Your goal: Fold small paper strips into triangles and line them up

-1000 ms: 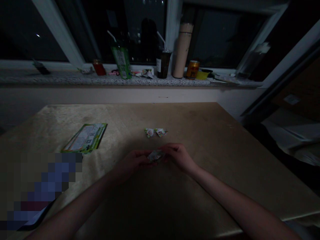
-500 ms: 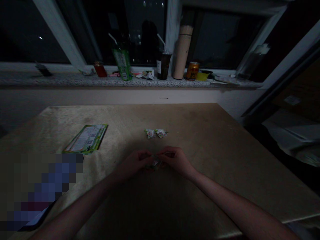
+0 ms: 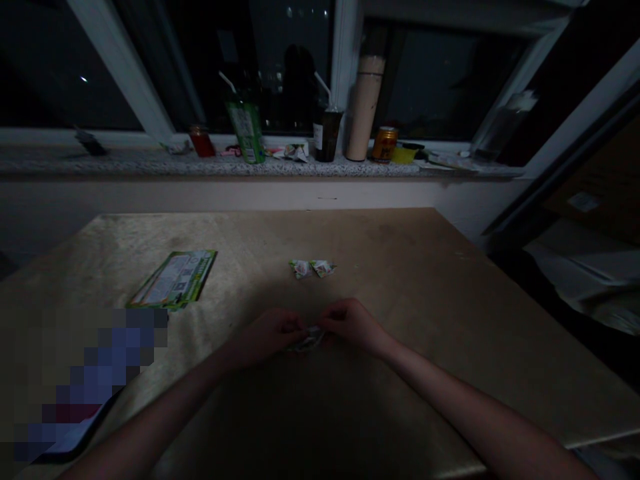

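Observation:
Low over the middle of the table, my left hand pinches the left side of a small piece of folded printed paper. My right hand has its fingertips closed on the paper's right edge. Dim light and the fingers hide much of its shape. Just beyond the hands, two small folded paper pieces, white and green with pointed corners, lie side by side. To the left is a loose stack of green-and-white printed leaflets.
A device with a blurred-out screen lies at the near left. Along the granite windowsill stand a green bottle, a dark cup with a straw, a beige flask, an orange can and a red jar.
Both hands have come slightly nearer to me, with the paper between them. The paper now looks flatter and wider. The two folded pieces and the leaflets stay where they were.

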Motion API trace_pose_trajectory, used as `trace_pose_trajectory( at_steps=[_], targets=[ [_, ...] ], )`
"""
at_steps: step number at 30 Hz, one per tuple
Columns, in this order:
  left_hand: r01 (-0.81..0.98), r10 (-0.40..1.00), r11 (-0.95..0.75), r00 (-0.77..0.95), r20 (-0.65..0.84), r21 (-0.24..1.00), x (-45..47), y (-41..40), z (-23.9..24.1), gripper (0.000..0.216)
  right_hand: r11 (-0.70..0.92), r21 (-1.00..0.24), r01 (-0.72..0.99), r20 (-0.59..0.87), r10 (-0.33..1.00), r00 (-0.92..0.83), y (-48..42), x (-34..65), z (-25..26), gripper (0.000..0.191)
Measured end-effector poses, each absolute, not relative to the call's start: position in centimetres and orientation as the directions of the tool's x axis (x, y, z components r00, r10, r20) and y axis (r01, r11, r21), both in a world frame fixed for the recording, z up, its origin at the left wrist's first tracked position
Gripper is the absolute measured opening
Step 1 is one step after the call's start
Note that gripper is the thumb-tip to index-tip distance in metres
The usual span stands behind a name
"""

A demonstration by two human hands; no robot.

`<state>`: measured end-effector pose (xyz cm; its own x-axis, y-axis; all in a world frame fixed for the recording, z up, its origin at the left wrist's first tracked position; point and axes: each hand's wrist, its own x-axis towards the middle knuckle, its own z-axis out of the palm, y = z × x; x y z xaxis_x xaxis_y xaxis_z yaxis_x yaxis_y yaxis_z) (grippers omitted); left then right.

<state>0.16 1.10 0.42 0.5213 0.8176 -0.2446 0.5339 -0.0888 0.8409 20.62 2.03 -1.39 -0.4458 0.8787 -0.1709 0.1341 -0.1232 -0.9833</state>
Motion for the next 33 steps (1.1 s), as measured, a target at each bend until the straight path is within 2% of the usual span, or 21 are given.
trace_pose_trajectory(
  at_steps=[8, 12, 14, 16, 18, 20, 23, 26, 33],
  targets=[
    [0.479, 0.714, -0.071, 0.637, -0.290, 0.875, -0.1, 1.5, 0.9, 0.028, -0.128, -0.984, 0.127, -0.172, 0.873, -0.456, 1.7, 20.6, -1.4, 0.018],
    [0.448, 0.689, -0.045, 0.661, -0.297, 0.893, 0.0, 1.2, 1.1, 0.022, -0.068, -0.981, 0.183, -0.149, 0.865, -0.480, 1.5, 20.5, -1.2, 0.019],
    [0.435, 0.725, -0.045, 0.634, -0.271, 0.899, 0.1, 1.2, 0.9, 0.022, -0.013, -0.979, 0.203, -0.108, 0.878, -0.466, 1.4, 20.5, -1.1, 0.019],
    [0.410, 0.778, -0.044, 0.586, -0.227, 0.911, 0.0, 1.4, 0.5, 0.023, 0.089, -0.975, 0.205, -0.007, 0.905, -0.424, 1.1, 20.4, -0.9, 0.019],
    [0.371, 0.822, -0.021, 0.535, -0.195, 0.928, -0.1, 1.7, 0.0, 0.024, 0.205, -0.957, 0.207, 0.117, 0.921, -0.372, 0.9, 20.3, -0.7, 0.032],
    [0.321, 0.853, 0.008, 0.493, -0.174, 0.947, -0.1, 1.9, -0.3, 0.022, 0.230, -0.947, 0.224, 0.153, 0.937, -0.315, 0.8, 20.2, -0.6, 0.042],
    [0.250, 0.890, 0.046, 0.430, -0.154, 0.967, 0.1, 2.0, -0.5, 0.022, 0.046, -0.977, 0.209, -0.023, 0.947, -0.320, 1.0, 20.1, -0.5, 0.033],
    [0.222, 0.901, 0.073, 0.403, -0.160, 0.972, 0.5, 1.6, -0.3, 0.021, -0.161, -0.975, 0.151, -0.213, 0.868, -0.448, 1.5, 20.2, -0.7, 0.027],
    [0.252, 0.875, 0.053, 0.455, -0.166, 0.966, 0.9, 1.3, 0.1, 0.017, -0.392, -0.919, -0.051, -0.306, 0.788, -0.534, 1.9, 20.7, -1.0, 0.031]
  ],
)
